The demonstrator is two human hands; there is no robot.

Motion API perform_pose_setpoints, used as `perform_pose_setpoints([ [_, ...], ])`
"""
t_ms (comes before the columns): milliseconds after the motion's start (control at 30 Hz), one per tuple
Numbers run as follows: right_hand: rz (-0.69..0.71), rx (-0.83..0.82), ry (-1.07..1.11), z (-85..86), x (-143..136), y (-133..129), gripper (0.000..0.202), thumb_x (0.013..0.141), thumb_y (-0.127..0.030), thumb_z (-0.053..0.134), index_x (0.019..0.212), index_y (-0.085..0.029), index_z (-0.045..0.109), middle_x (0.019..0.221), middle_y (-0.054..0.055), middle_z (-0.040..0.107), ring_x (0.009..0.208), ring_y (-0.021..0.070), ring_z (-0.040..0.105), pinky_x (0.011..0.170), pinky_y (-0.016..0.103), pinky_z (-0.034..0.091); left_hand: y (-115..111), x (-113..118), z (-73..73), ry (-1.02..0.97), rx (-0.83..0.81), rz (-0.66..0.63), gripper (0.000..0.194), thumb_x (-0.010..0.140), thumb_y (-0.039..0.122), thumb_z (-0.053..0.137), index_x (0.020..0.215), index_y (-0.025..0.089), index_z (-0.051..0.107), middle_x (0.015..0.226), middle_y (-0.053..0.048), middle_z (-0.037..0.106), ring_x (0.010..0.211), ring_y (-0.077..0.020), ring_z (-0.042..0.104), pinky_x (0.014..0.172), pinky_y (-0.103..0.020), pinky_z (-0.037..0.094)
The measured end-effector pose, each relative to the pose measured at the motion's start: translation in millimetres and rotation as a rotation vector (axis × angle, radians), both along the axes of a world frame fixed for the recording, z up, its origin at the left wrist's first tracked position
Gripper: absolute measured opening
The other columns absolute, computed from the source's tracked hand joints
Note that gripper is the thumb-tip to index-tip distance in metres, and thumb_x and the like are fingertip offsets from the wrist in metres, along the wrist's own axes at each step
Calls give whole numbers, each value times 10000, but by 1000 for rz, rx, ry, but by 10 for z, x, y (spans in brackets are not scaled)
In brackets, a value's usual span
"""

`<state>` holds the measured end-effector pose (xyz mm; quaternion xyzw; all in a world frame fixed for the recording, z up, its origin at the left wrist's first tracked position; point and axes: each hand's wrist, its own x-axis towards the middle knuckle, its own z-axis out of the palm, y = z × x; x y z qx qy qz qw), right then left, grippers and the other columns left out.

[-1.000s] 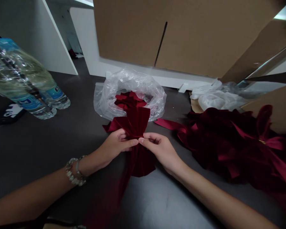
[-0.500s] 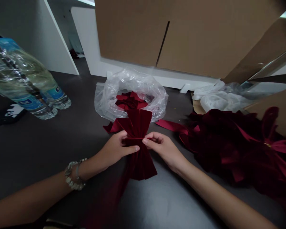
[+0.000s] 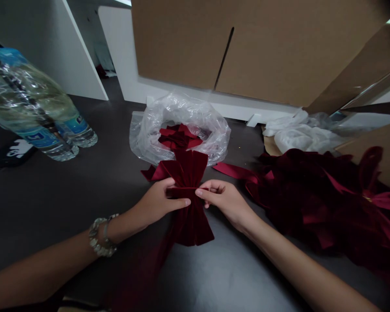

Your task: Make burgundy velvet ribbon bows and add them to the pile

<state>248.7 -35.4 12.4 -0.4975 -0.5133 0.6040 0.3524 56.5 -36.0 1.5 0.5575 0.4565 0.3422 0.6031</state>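
Observation:
A dark red velvet bow (image 3: 191,225), gathered at its middle, is held upright above the dark table between both hands. A narrow velvet strip (image 3: 185,192) crosses its pinched waist. My left hand (image 3: 162,198) grips the bow from the left, its thumb lying over the front and its other fingers partly hidden behind. With thumb and forefinger, my right hand (image 3: 219,197) pinches the right end of the strip. Long ribbon tails hang blurred below the left hand.
Behind the bow lies an open clear plastic bag (image 3: 182,108) with red velvet pieces (image 3: 180,136) inside. A heap of red velvet bows (image 3: 312,199) fills the right. Wrapped water bottles (image 3: 42,108) and a black phone-like item (image 3: 9,155) are at left. Cardboard (image 3: 247,52) stands at the back.
The strip across the bow's waist now shows wider and flatter, and my right fingers have shifted slightly on its end. My left hand keeps its grip.

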Motion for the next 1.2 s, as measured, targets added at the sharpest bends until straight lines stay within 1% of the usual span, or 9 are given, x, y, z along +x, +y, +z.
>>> perform_pose_setpoints([
  [200,5,28,-43,22,11,11,255,663,-401,754,690,-166,656,644,-20,593,531,79,472,543,235,386,-13,0,9,-2,-4,3,264,678,247,733,881,145,599,916,-51,691,891,-225,657,818,-378,503],
  [367,5,53,-56,21,14,4,260,673,-404,745,696,-158,663,639,-24,592,521,72,475,535,224,381,-15,-13,-9,-17,-22,2,291,674,263,744,889,141,592,918,-50,684,890,-228,652,816,-377,498],
  [533,-12,78,-70,10,23,3,271,680,-418,736,685,-158,661,620,-26,580,512,70,470,528,220,380,3,-13,-6,-32,-45,9,289,665,264,750,871,146,583,894,-42,680,877,-225,649,791,-360,497],
  [700,-47,109,-94,-13,-6,8,264,666,-412,746,679,-163,661,609,-20,592,506,75,476,508,220,388,-13,2,25,-15,-34,29,269,660,292,769,791,157,577,813,-14,670,821,-206,647,722,-311,492],
  [833,-90,115,-56,-22,-32,-1,252,642,-383,775,659,-162,654,568,-35,576,493,71,472,491,212,388,-45,20,67,-106,-39,49,214,716,268,736,861,150,631,906,-29,704,885,-192,646,786,-296,482],
  [900,-89,73,28,-20,-17,-1,233,640,-355,789,695,-162,670,576,-39,588,512,67,497,521,207,411,-57,22,95,-190,-89,58,209,728,233,725,901,148,645,933,-34,713,909,-187,646,816,-294,479],
  [1033,-74,-127,273,-15,45,19,255,615,-292,822,808,-165,712,692,-19,657,613,65,584,658,208,486,-61,12,150,-310,-172,70,213,729,197,730,922,146,656,925,-32,721,912,-176,650,831,-283,478],
  [1100,-83,-188,333,-18,58,24,252,593,-268,837,785,-159,716,708,-13,666,627,61,598,682,203,498,-60,10,165,-343,-188,60,212,726,188,734,922,146,664,918,-32,724,906,-168,652,838,-278,477],
  [1200,-87,-222,370,-30,25,6,252,578,-260,848,766,-159,715,700,-16,666,623,54,599,676,186,496,-71,14,160,-369,-190,37,226,719,181,742,931,147,673,934,-36,725,904,-166,653,860,-287,473],
])
